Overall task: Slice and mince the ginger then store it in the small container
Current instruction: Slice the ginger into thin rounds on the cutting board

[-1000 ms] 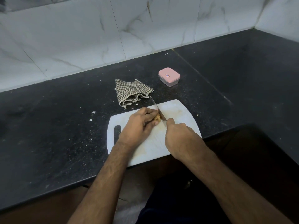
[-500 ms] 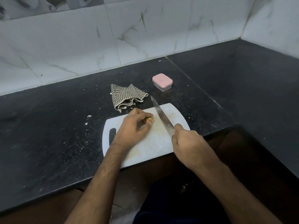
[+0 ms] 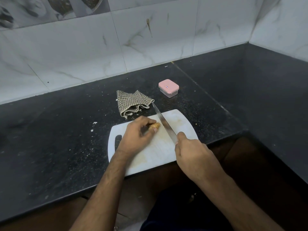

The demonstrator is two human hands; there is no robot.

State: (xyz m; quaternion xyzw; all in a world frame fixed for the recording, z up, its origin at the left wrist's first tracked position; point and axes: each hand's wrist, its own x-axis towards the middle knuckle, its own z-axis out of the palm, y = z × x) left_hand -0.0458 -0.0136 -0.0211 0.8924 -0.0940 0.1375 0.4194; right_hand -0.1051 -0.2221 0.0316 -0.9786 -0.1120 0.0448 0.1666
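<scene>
A small tan piece of ginger (image 3: 155,126) lies on the white cutting board (image 3: 180,120). My left hand (image 3: 135,136) holds the ginger with curled fingers, so only its right end shows. My right hand (image 3: 191,151) grips the handle of a long knife (image 3: 164,123). The blade slants up and left, just right of the ginger, its tip near the cloth. The small container (image 3: 168,88), clear with a pink lid on, stands on the counter behind the board.
A checked cloth (image 3: 132,103) lies crumpled just behind the board's left part. The black counter (image 3: 58,130) runs left and wraps round the corner at the right. Marble wall tiles rise behind. The board's near edge overhangs the counter front.
The knife left the ginger and swung right, then came back closer to it. My left hand kept hold of the ginger. The camera view tilted upward.
</scene>
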